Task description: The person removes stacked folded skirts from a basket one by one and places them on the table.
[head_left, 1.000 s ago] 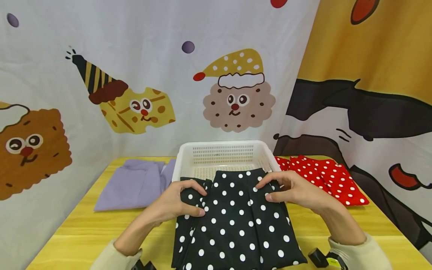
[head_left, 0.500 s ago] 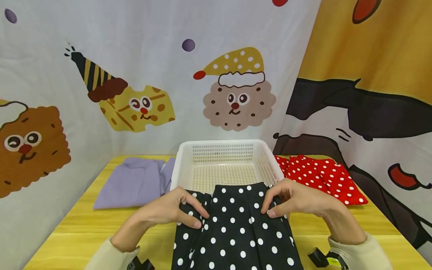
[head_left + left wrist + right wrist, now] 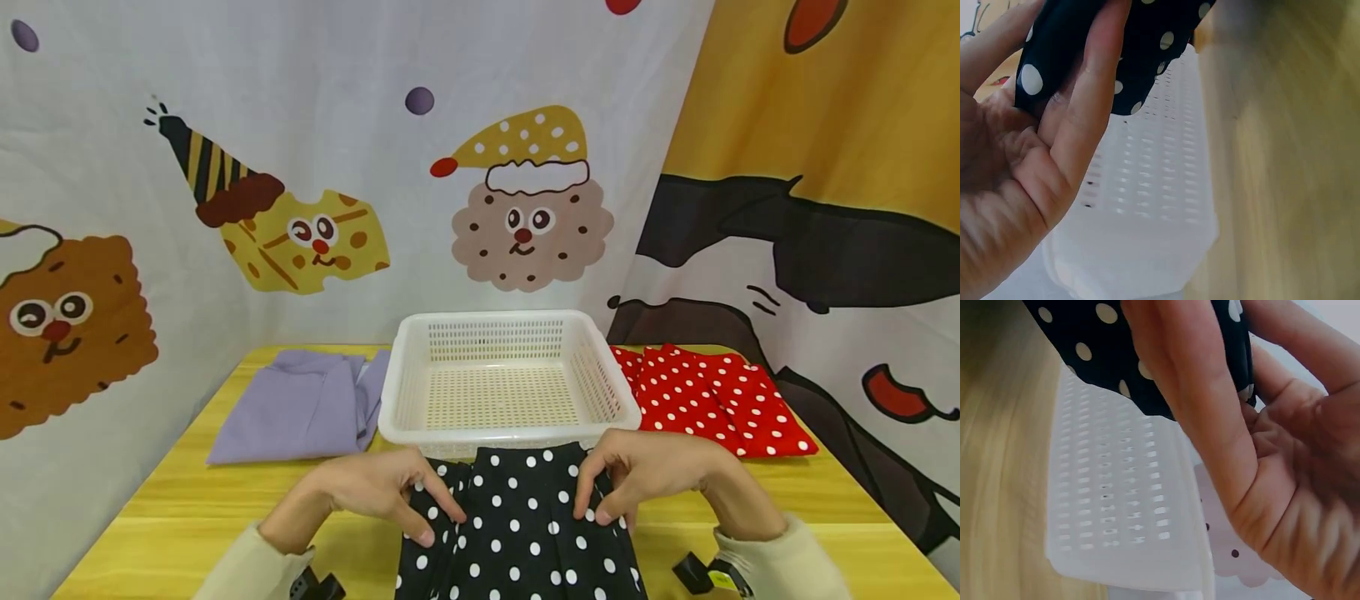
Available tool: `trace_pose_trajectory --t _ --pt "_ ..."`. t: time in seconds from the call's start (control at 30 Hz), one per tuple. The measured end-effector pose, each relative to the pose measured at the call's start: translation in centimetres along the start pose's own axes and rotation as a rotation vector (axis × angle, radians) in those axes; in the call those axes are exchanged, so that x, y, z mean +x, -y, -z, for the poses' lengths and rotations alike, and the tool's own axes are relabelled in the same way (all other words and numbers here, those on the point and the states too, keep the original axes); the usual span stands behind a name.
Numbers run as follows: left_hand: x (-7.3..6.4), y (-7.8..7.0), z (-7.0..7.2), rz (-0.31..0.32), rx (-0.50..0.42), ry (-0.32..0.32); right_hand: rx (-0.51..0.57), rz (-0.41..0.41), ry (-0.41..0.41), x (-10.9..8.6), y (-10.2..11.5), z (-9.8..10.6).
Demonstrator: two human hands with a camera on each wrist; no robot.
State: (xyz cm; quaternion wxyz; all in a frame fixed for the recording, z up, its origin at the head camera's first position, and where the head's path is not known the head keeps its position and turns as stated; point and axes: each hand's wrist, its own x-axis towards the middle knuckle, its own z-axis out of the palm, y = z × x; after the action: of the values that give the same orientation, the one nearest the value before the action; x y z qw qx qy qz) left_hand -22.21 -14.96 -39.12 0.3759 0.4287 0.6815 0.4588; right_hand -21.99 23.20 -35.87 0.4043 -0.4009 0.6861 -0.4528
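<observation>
A folded black cloth garment with white dots (image 3: 517,525) is held up in front of the basket, its lower part cut off by the head view's bottom edge. My left hand (image 3: 382,492) grips its left side and my right hand (image 3: 652,475) its right side, thumbs on the near face. Both wrist views show fingers curled behind the dotted cloth (image 3: 1054,56), (image 3: 1104,356). Just beyond stands a white perforated plastic basket (image 3: 510,436) with nothing in it.
Folded lilac cloth (image 3: 292,408) lies left of the basket on the yellow wood-grain table (image 3: 172,525). To the right is folded red cloth with white dots (image 3: 712,396). A cartoon-printed curtain (image 3: 337,108) hangs behind the table.
Both hands have drawn the black dotted garment down and toward me. More of the basket, including its near rim, now shows.
</observation>
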Motion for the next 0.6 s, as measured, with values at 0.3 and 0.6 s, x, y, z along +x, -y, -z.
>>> trace_pose_trajectory --t 0.3,0.6 --pt "-0.1 1.1 0.6 0.084 0.003 0.014 -0.012 -0.095 0.038 0.6 -1.3 0.2" --pt "-0.1 2.7 1.2 0.125 0.053 -0.009 -0.079 -0.222 -0.101 1.7 -2.3 -0.3"
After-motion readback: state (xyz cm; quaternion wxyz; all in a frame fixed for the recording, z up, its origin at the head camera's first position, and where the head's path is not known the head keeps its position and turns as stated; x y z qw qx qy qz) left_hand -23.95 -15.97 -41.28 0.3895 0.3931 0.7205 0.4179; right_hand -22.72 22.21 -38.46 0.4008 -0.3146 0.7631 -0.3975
